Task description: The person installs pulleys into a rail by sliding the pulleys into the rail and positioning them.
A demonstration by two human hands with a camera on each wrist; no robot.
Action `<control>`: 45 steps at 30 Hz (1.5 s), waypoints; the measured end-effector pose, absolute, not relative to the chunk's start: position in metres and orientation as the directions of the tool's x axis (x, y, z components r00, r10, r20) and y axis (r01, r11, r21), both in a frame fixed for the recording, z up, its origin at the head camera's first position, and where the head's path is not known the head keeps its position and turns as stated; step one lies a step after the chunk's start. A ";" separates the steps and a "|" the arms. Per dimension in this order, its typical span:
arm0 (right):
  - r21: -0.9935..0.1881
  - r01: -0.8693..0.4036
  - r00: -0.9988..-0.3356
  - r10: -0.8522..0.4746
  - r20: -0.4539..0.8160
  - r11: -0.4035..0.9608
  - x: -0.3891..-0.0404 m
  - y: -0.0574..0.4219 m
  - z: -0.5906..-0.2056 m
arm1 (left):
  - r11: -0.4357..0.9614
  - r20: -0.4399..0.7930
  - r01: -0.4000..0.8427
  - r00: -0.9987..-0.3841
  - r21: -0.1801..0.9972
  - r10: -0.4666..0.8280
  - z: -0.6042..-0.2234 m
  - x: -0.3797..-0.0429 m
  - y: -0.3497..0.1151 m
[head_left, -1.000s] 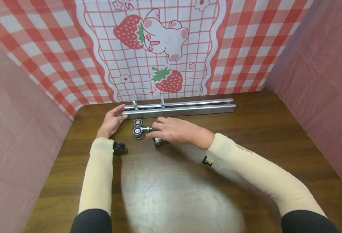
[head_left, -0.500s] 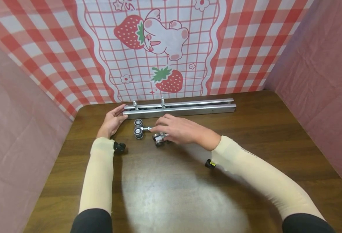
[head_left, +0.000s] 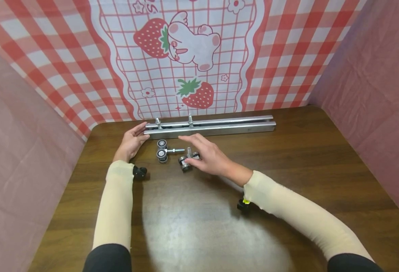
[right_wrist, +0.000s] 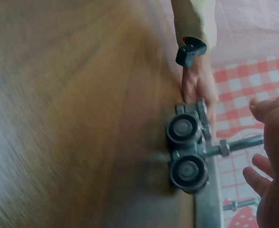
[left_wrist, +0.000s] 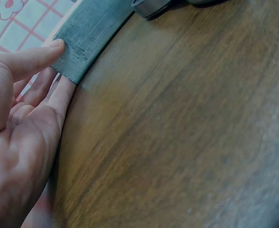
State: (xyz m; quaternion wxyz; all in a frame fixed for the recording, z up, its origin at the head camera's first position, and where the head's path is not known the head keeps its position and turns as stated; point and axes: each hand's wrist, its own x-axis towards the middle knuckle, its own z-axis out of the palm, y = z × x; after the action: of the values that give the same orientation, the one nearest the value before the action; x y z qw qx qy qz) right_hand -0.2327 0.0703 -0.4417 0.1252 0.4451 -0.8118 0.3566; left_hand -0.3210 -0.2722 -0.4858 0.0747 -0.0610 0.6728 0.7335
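Note:
A silver metal rail (head_left: 226, 129) lies along the back of the table, slot upward, with two bolts (head_left: 190, 121) standing out of it. My left hand (head_left: 131, 140) holds the rail's left end; in the left wrist view the thumb presses the rail's side (left_wrist: 94, 35), other fingers behind its end. In front, one roller trolley (head_left: 162, 154) rests with its threaded bolt pointing right. A second roller trolley (head_left: 184, 164) stands wheels down, bolt upward. Over this one hovers my right hand (head_left: 211, 155), fingers extended and spread. The right wrist view shows the fingers apart from its bolt (right_wrist: 244, 143).
The wooden table (head_left: 192, 226) reaches toward me. Behind the rail hangs a checked strawberry cloth (head_left: 281, 56), with pink cloth at both sides. A small black camera (head_left: 139, 172) is on the left wrist and another camera (head_left: 243, 205) on the right.
My right hand has opened its fingers and drawn back slightly, so the second trolley and its upright bolt show. The left hand and the rail stay in place.

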 end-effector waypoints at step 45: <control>-0.851 -0.480 -0.861 -0.298 0.412 0.211 -0.222 0.047 -0.478 | -0.079 -0.189 -0.191 -0.981 0.978 0.038 -0.486 -0.322 -0.273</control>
State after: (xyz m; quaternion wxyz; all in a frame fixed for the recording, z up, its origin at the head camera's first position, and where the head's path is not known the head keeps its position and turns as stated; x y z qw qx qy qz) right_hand -0.2223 0.0468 -0.4784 0.0792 0.2513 -0.7741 0.5757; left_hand -0.3217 -0.2731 -0.4861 0.0784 -0.0567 0.6740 0.7324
